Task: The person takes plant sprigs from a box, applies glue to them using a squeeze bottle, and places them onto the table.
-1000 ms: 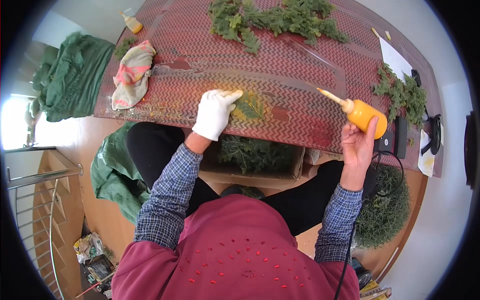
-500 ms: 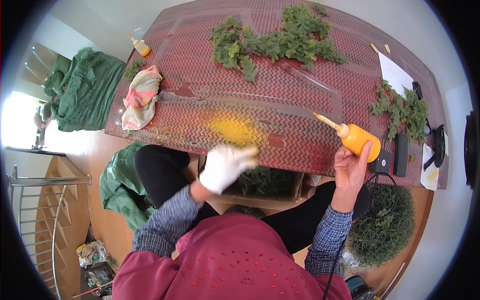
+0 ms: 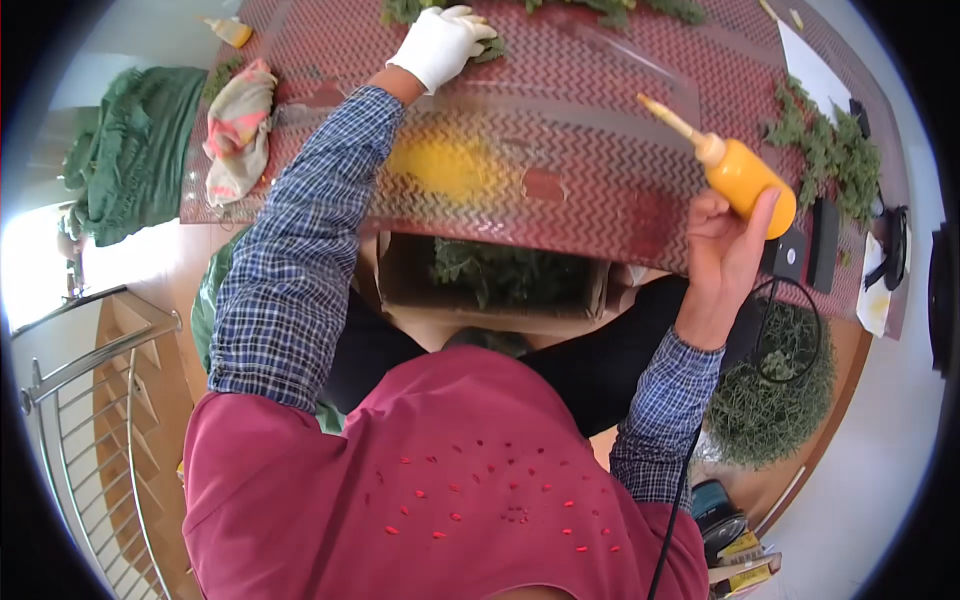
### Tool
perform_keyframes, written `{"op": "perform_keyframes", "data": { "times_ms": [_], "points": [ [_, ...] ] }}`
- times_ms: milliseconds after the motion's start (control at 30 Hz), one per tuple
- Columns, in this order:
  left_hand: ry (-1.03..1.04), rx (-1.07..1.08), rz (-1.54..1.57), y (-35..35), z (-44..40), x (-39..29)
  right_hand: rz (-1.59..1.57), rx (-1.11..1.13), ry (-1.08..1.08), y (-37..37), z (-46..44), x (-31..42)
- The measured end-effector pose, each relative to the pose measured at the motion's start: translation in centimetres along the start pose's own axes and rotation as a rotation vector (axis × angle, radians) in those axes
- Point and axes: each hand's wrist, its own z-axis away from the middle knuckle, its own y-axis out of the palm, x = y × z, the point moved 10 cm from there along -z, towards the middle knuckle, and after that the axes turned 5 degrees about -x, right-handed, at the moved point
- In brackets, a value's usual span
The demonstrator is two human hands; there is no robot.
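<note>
My left hand (image 3: 438, 48), in a white glove, reaches to the far side of the table. Its fingers are bent over a green leafy sprig (image 3: 488, 50) at the edge of the pile of greenery (image 3: 600, 10), which the top of the view cuts off. My bare right hand (image 3: 728, 235) holds a yellow squeeze bottle (image 3: 750, 180) above the table's front right. The bottle tilts, its long nozzle pointing up and left. Yellow residue (image 3: 440, 165) covers a patch of the red patterned table (image 3: 590, 170) between my arms.
A stained cloth (image 3: 240, 135) and a smaller bottle (image 3: 232, 33) lie at the left. More greenery (image 3: 825, 140) and a black case (image 3: 822, 245) are at the right. Below the table edge stands a cardboard box (image 3: 400, 285) of greenery. A cable hangs by my right arm.
My left hand has moved from the front edge, near the yellow patch, forward to the greenery. My right hand still holds the bottle. The view has tilted down.
</note>
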Motion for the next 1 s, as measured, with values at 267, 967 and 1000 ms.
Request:
{"op": "perform_keyframes", "data": {
  "times_ms": [267,967,1000],
  "points": [
    [-0.198,-0.04,0.04,-13.5,6.3,-5.8,-0.088,0.065,0.035,0.4,0.9,0.3],
    [-0.864,-0.141,0.587,-17.6,17.4,-2.3,-0.046,0.049,0.09,1.2,1.8,-1.6],
    [-0.92,-0.192,0.7,-16.7,18.2,-2.4,-0.039,0.054,0.094,1.2,1.8,-1.8]
  ]
}}
